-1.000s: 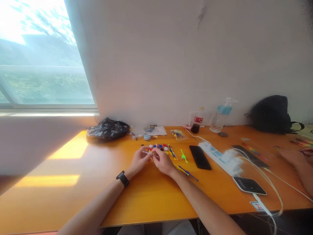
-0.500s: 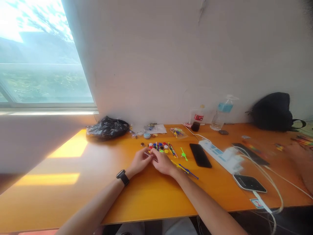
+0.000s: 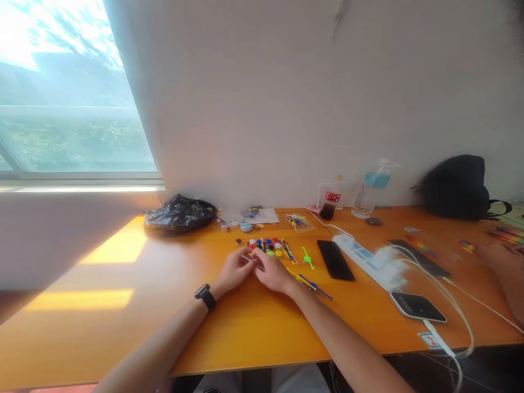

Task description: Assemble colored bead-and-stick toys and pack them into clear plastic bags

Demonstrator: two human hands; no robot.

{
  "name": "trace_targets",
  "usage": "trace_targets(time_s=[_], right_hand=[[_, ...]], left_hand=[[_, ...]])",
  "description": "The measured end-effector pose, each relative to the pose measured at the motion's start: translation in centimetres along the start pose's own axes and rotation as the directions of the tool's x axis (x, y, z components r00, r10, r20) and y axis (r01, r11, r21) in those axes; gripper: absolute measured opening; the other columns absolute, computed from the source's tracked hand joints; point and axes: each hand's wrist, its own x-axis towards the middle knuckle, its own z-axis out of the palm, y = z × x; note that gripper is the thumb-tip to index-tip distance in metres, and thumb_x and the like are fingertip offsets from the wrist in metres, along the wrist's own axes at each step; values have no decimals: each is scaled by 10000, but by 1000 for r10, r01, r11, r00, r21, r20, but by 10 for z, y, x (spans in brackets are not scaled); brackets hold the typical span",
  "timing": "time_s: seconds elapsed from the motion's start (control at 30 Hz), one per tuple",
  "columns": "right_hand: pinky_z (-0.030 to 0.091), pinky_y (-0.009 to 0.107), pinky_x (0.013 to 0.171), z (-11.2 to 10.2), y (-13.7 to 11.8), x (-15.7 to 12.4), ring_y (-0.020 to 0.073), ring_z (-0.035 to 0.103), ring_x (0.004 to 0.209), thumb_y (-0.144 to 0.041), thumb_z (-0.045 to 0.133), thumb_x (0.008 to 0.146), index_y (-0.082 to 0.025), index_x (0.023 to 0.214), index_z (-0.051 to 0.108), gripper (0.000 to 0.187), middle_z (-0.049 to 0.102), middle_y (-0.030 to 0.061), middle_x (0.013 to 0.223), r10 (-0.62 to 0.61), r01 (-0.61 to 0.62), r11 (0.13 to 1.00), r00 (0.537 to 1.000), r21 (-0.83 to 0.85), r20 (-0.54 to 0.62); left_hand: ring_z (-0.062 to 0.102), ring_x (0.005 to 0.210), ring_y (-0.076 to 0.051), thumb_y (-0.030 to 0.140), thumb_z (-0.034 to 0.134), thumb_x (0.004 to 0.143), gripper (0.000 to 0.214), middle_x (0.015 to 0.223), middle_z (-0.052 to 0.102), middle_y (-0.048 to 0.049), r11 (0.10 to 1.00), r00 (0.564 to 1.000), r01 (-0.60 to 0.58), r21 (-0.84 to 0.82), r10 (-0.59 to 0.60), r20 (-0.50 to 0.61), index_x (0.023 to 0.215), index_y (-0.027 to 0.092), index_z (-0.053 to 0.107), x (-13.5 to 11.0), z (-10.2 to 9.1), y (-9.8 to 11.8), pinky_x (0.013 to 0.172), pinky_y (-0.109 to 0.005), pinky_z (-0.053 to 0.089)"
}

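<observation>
My left hand (image 3: 236,269) and my right hand (image 3: 270,271) meet over the wooden table (image 3: 229,338), fingers closed and fingertips together. A thin, pale piece shows between them, mostly hidden by the fingers; its kind cannot be made out. Just beyond the fingertips lies a cluster of small round coloured caps (image 3: 275,246) in red, blue, white, yellow and green. Thin coloured plastic sticks (image 3: 290,251) lie at its right side. To the right of my right hand are a green arrow-shaped piece (image 3: 308,258) and blue and yellow arrow-shaped sticks (image 3: 314,286).
A black phone (image 3: 335,260) lies right of the pieces, beside a white power strip (image 3: 364,259) with cables. A second device (image 3: 417,307) is plugged in nearby. Along the wall stand a black plastic bag (image 3: 180,214), a cola bottle (image 3: 329,204), a water bottle (image 3: 368,191) and a black backpack (image 3: 458,188).
</observation>
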Motion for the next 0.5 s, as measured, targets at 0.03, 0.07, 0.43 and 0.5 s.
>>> trace_targets(time_s=[0.03, 0.07, 0.43, 0.5], right_hand=[[411, 244, 641, 0, 0, 0, 178, 643, 710, -140, 553, 864, -254, 997, 563, 175, 683, -9, 827, 2, -2, 1000, 1000, -3, 3], [409, 242, 640, 0, 0, 0, 175, 642, 709, -141, 549, 868, -254, 995, 559, 170, 681, -11, 826, 3, -3, 1000, 1000, -6, 7], [411, 235, 648, -1, -1, 1, 173, 647, 732, -167, 545, 893, -246, 998, 542, 131, 681, -2, 850, 14, -13, 1000, 999, -11, 37], [414, 237, 650, -2, -1, 1, 178, 652, 740, -165, 546, 891, -246, 996, 542, 133, 684, 1, 852, 17, -17, 1000, 999, -13, 38]], left_hand=[[734, 841, -212, 378, 682, 928, 248, 963, 785, -89, 1000, 1000, 2, 0, -2, 2, 1007, 146, 719, 0, 0, 0, 765, -290, 554], [734, 842, -212, 377, 681, 929, 249, 964, 784, -90, 1000, 1000, 6, 1, -6, 3, 1009, 145, 719, 0, 0, 0, 766, -291, 554], [730, 854, -217, 376, 667, 938, 245, 961, 781, -79, 999, 1000, 10, 39, -10, 11, 1007, 146, 715, 0, -1, 0, 774, -302, 559], [732, 863, -221, 376, 666, 939, 245, 965, 781, -82, 999, 1000, 6, 43, -6, 11, 1005, 146, 717, 0, -1, -1, 781, -306, 562]])
